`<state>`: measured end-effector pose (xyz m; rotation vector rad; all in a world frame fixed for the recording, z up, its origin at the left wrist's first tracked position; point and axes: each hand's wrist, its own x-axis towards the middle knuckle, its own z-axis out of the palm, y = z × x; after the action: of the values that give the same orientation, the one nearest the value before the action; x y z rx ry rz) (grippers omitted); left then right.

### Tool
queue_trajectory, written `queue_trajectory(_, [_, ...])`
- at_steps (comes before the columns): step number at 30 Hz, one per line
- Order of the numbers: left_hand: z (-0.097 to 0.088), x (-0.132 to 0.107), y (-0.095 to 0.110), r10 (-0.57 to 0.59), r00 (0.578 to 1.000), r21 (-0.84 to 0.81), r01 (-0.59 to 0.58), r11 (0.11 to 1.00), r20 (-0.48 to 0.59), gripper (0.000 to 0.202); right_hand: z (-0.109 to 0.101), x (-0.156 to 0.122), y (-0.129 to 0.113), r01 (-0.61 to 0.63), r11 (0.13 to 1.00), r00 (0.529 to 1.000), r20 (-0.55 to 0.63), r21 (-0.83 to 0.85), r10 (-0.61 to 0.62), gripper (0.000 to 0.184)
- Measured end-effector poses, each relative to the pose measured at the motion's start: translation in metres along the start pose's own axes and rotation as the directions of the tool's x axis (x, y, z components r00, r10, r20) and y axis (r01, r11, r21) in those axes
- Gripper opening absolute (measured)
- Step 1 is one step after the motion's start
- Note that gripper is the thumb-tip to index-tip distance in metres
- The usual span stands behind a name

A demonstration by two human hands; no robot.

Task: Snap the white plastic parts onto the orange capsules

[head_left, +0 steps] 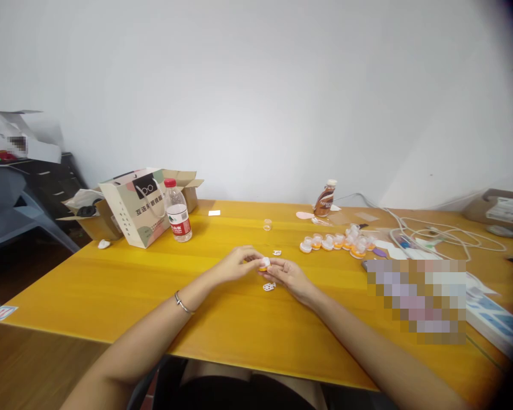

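Both my hands meet above the middle of the table, around a small white and orange round plastic piece (265,263). My left hand (243,263) has its fingers closed on the piece from the left. From the other side, my right hand (287,276) pinches its lower right edge. One small white cutout with dark spots (269,287) lies just below the hands, and a similar cutout (277,252) lies just beyond them. Farther back sits a small clear ring-shaped piece (267,225). To the right stands a cluster of several white and orange pieces with clear tops (337,242).
A paper bag (139,210), a red-capped water bottle (178,216) and open cardboard boxes (92,219) stand at the left. Behind the cluster is a brown drink bottle (325,199). White cables (444,228) and a pixelated patch cover the table's right side.
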<state>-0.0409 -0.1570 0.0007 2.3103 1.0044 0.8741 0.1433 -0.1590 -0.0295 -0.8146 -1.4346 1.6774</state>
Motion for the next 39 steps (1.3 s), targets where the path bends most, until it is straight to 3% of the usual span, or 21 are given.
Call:
queue_trajectory(8, [0.000, 0.002, 0.000, -0.034, 0.997, -0.059, 0.030, 0.998, -0.072, 0.028, -0.001, -0.001, -0.004, -0.024, 0.997, 1.000, 0.018, 0.072, 0.023, 0.037])
queue_trajectory(18, [-0.005, 0.000, 0.004, 0.001, 1.000, 0.023, 0.000, 1.000, -0.031, 0.030, -0.001, 0.000, -0.001, -0.006, 0.999, 0.999, -0.038, 0.037, 0.007, 0.040])
queue_trajectory(29, [0.006, -0.004, 0.004, 0.108, 0.986, 0.179, -0.084, 0.980, -0.130, 0.026, 0.004, 0.002, 0.003, 0.109, 0.994, 0.982, -0.155, -0.016, -0.110, 0.042])
queue_trajectory(39, [-0.007, -0.007, 0.007, 0.156, 0.987, 0.180, -0.159, 0.971, 0.033, 0.032, 0.009, 0.000, 0.002, 0.124, 0.989, 0.958, -0.248, -0.082, -0.140, 0.041])
